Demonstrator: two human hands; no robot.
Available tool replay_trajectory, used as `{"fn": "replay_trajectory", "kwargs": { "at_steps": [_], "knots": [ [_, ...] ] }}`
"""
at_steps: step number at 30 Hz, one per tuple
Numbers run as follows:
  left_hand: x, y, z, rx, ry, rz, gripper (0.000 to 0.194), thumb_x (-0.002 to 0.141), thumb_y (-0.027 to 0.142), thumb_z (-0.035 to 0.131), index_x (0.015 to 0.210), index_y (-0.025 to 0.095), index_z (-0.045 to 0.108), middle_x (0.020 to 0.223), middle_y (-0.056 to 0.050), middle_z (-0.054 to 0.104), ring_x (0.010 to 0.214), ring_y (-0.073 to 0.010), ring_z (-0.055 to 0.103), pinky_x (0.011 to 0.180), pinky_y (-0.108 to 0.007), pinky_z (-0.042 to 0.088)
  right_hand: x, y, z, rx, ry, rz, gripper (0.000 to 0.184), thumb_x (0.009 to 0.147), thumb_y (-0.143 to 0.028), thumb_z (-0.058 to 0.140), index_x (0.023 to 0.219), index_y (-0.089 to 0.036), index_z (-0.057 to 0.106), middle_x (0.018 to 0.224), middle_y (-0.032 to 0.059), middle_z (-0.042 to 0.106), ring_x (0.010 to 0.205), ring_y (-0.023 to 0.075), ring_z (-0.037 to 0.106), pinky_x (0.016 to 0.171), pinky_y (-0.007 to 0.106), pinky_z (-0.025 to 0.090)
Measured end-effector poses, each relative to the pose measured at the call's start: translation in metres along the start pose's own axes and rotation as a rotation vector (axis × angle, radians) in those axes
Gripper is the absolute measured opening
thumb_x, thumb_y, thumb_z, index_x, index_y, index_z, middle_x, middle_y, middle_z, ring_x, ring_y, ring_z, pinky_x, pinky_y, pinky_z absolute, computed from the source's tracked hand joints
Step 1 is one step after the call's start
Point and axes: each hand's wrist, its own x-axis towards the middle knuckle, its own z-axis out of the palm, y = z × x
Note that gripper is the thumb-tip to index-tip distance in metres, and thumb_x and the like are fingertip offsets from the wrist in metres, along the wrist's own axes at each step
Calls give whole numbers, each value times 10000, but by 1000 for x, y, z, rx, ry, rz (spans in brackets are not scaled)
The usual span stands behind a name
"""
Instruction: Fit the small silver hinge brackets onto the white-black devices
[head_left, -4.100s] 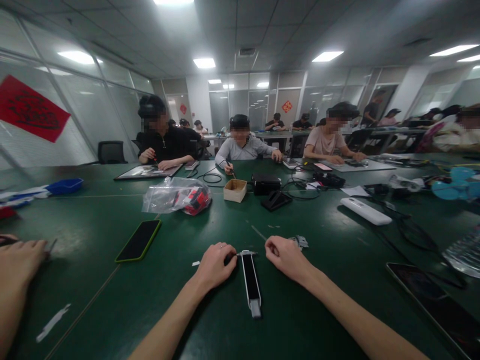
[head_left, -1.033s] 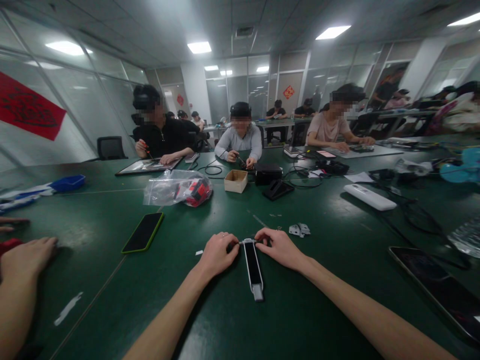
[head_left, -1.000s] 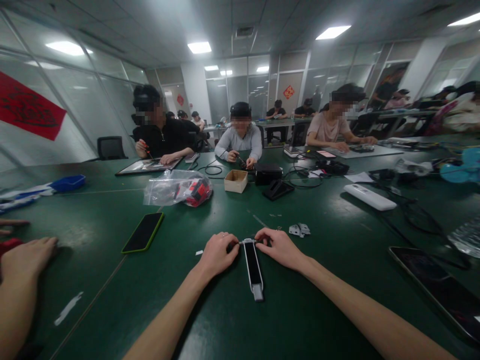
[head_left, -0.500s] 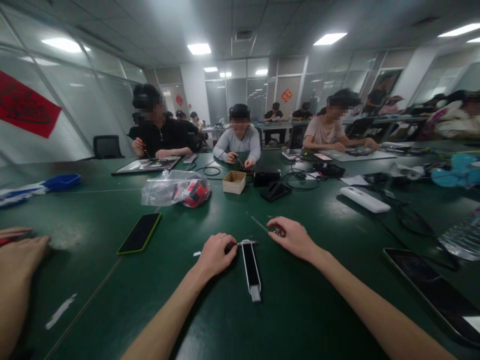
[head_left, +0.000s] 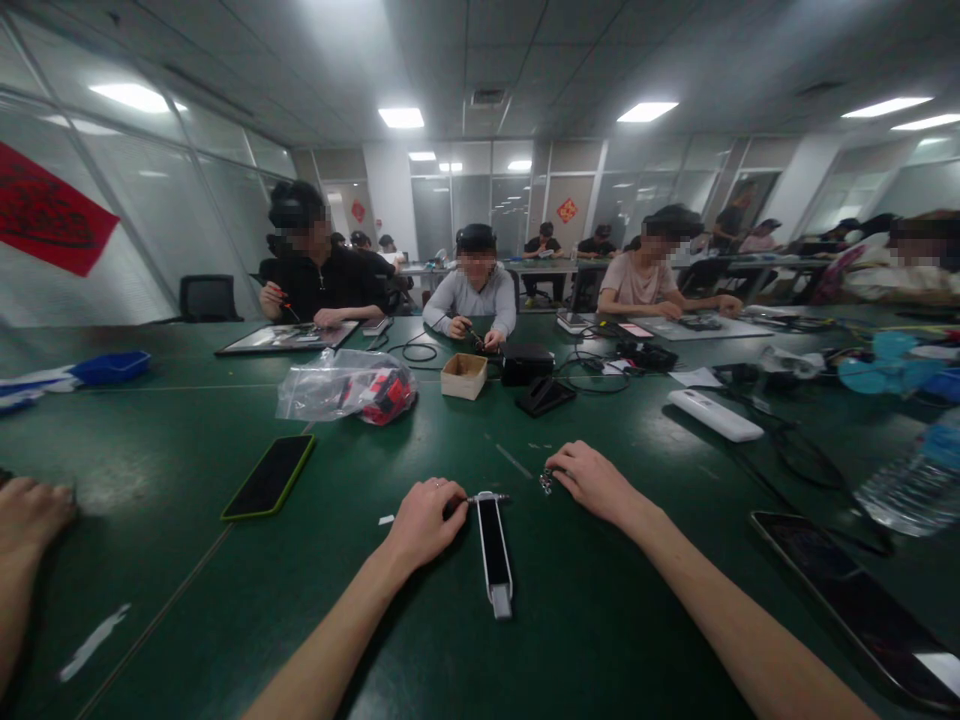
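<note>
My left hand [head_left: 429, 520] rests on the green table with its fingers closed around the left end of a thin metal rod [head_left: 501, 497]. This rod crosses the top of a narrow device [head_left: 495, 550] with a white frame, a black panel and a light grey tip, lying flat on the table. To the right, my right hand [head_left: 592, 482] is bent down, its fingertips together at a small heap of shiny metal parts [head_left: 546, 482]. Whatever is between those fingertips is too small to make out.
A green-edged phone [head_left: 270, 477] lies left, near another person's hand [head_left: 34, 515]. Ahead are a plastic bag [head_left: 349, 386], a small wooden box [head_left: 463, 376] and a black stand [head_left: 545, 396]. A white case [head_left: 715, 415], bottle [head_left: 915, 480] and tablet [head_left: 847, 600] lie right. Several people sit beyond.
My right hand has drawn back slightly to the right, uncovering the small metal parts at its fingertips. My left hand stays at the rod. The view has tilted a little.
</note>
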Motion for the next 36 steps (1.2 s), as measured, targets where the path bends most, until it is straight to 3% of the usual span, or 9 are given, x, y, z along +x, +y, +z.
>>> {"fn": "replay_trajectory", "kwargs": {
  "at_steps": [12,21,27,36],
  "knots": [
    [0,1,-1,13,-5,6,163,853,251,480,830,189,628,833,-39,643,800,-182,576,716,-290,407,0,-1,1,-4,-71,-96,272,897,-249,436,1065,-239,650,1010,81,589,925,210,514,799,348,422],
    [1,0,0,5,-4,4,174,855,260,473,842,187,630,827,-39,639,788,-180,571,710,-290,409,0,-1,-2,32,-64,-52,191,871,-277,484,938,-214,651,984,69,593,921,206,520,805,351,422],
    [0,0,0,2,8,16,174,863,265,470,844,189,626,829,-36,636,787,-177,568,711,-292,403,-2,-6,-4,44,-67,-71,235,874,-263,463,1031,-231,635,1039,72,588,958,214,516,833,369,419],
    [0,-2,1,7,2,12,177,861,264,470,843,189,629,820,-36,637,781,-175,569,692,-289,399,-2,-6,-8,43,-60,-35,126,844,-250,508,871,-201,621,950,61,587,896,201,524,799,354,428]
  ]
}}
